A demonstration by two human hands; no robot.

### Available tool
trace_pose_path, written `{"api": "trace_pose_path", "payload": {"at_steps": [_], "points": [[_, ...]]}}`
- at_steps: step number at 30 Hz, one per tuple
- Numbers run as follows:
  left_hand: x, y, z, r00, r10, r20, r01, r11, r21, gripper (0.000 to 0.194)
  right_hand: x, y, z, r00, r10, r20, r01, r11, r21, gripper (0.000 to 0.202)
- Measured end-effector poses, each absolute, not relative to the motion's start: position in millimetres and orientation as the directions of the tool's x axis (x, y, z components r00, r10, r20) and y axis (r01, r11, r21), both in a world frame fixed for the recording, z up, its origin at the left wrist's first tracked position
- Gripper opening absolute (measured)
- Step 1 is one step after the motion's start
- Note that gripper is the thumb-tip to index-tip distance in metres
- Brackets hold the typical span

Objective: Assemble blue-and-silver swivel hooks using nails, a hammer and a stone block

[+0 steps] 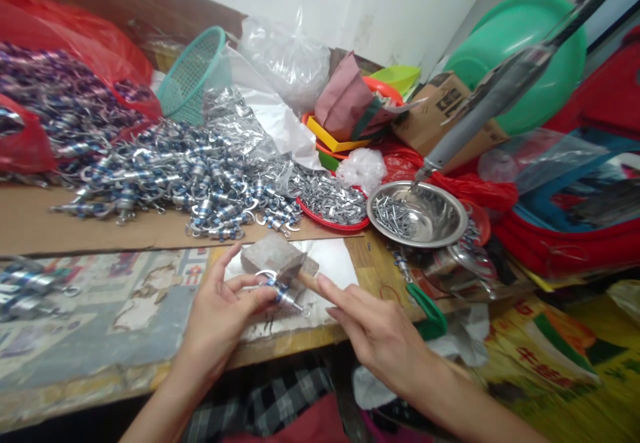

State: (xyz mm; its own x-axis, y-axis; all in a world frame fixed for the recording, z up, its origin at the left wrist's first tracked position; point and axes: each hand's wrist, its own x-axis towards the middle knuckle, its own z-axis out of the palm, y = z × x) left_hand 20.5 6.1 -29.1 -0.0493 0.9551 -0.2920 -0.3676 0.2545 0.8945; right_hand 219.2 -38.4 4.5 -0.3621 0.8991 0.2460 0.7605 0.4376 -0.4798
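Between the fingertips of my left hand (223, 313) is a small silver metal fitting (286, 296) with a blue band, a curved clip at one end and a small ring at the other. My right hand (383, 323) is closed round the wooden handle of a hammer (291, 269), its index finger stretched along the handle. The hammer head is close above the fitting; whether they touch I cannot tell. Behind both lies a grey block (270, 253), on a white sheet (337, 263) at the table's front edge.
A large heap of similar fittings (165, 176) covers cardboard at the back left. A red tray (345, 225) holds flat metal pieces; a steel bowl (440, 219) holds pins. Above the bowl slants a grey rod-like tool (465, 123). More fittings (30, 289) lie at left.
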Motion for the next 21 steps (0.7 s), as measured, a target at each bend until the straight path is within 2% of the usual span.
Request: {"api": "trace_pose_path", "payload": {"at_steps": [3,6,9,11,15,21], "points": [[19,7,-31,-0.046,0.956,-0.29,-0.357,0.255,0.898,0.097,232,-29,-10,-0.234,0.945,0.229,0.728,0.326,-0.604,0.045],[15,7,-34,-0.064,0.968,-0.244,-0.269,0.219,0.938,0.073,248,-11,-23,-0.104,0.985,0.14,0.76,0.169,-0.627,0.042],[12,7,-34,-0.148,0.981,-0.126,0.013,0.129,0.992,0.034,257,12,-28,-0.148,0.988,0.03,0.845,0.143,-0.515,0.034],[10,8,-34,-0.149,0.987,-0.057,0.161,0.081,0.984,0.016,259,33,-27,-0.164,0.985,0.059,0.898,0.174,-0.404,0.028],[7,12,-33,-0.091,0.994,0.055,0.216,-0.035,0.976,0.011,260,96,-22,-0.044,0.978,0.205,0.953,0.103,-0.286,0.031],[4,17,-31,0.056,0.988,0.145,0.272,-0.155,0.95,0.008,255,165,-27,0.042,0.983,0.178,0.973,0.0,-0.233,0.014]]}}
